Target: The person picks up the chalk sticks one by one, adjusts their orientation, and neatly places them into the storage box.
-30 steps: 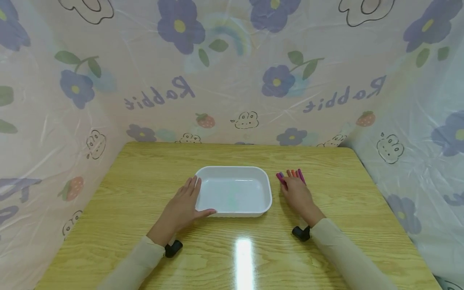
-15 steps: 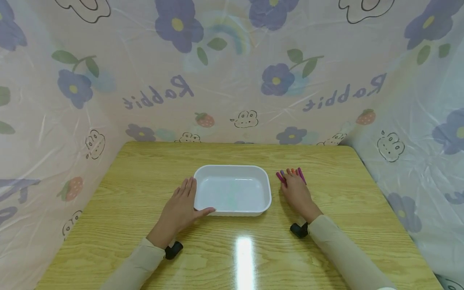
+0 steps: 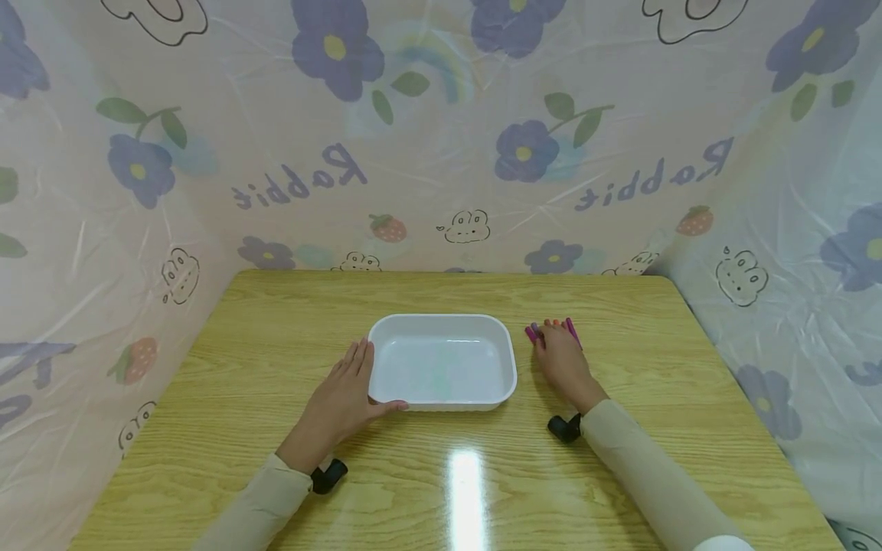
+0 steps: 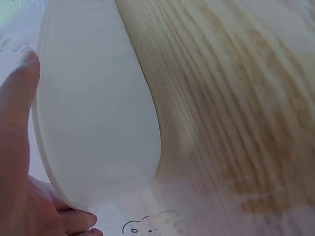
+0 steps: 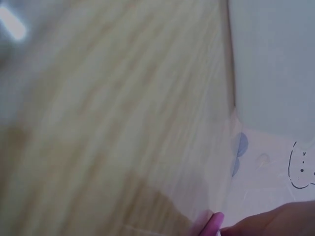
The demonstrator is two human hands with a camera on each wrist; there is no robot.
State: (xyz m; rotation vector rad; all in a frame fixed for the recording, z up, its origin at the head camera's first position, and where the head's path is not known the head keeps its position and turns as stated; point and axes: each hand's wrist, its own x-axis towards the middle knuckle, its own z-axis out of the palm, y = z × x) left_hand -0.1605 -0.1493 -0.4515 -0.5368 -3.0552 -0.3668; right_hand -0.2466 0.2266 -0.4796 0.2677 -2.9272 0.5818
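Observation:
A white rectangular tray (image 3: 441, 404) sits on the wooden table. At its left end my left hand (image 3: 338, 398) rests with fairly straight fingers along the side and the thumb at the front rim. In the left wrist view, the thumb and fingers of the left hand (image 4: 19, 123) lie along the rim of the tray (image 4: 98, 108). My right hand (image 3: 565, 371) covers several thin coloured pens (image 3: 574, 331), purple, magenta and orange, to the right of the tray. Its fingertips are hidden. In the right wrist view, a magenta pen (image 5: 212, 223) shows beside the right hand (image 5: 275, 221).
The yellowish wooden table (image 3: 441, 295) ends at a back edge against a plastic sheet (image 3: 441, 138) printed with flowers and rabbits. That sheet also hangs at both sides. A light reflection lies on the table in front of the tray.
My right hand has shifted slightly forward over the pens, so less of the middle ones shows. The tray and my left hand stay nearly still.

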